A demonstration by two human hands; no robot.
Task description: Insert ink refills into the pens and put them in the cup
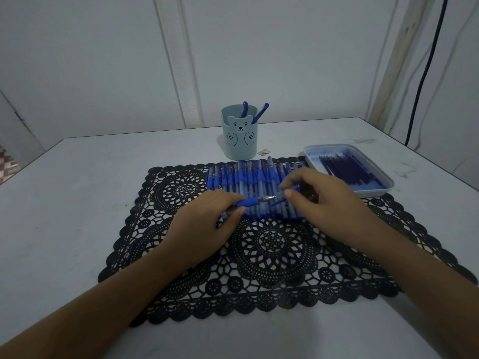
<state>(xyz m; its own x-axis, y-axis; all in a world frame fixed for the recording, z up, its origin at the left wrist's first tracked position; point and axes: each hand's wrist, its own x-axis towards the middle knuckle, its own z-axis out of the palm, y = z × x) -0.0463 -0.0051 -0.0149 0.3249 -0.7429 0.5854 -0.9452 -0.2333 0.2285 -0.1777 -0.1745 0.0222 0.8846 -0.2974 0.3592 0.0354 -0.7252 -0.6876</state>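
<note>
My left hand (204, 224) grips a pen (248, 202), metal tip pointing right. My right hand (324, 200) pinches a small blue piece (295, 189) at that tip. Both hands are over the row of pens (254, 177) on the mat (272, 255). The cup (239, 141) stands behind and the tray (373, 194) of refills (347, 169) sits to the right.

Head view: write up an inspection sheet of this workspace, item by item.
Surface: pale table with a black lace mat on it.
Job's things: bear cup holding two pens; row of pens on the mat; tray of refills at right.
Clutter: small scrap beside the cup.
Hands: left hand grips a pen; right hand pinches a blue piece at its tip; which piece, cannot tell.
Cables: black cable down the wall, far right.
Surroundings: pale panelled wall.
</note>
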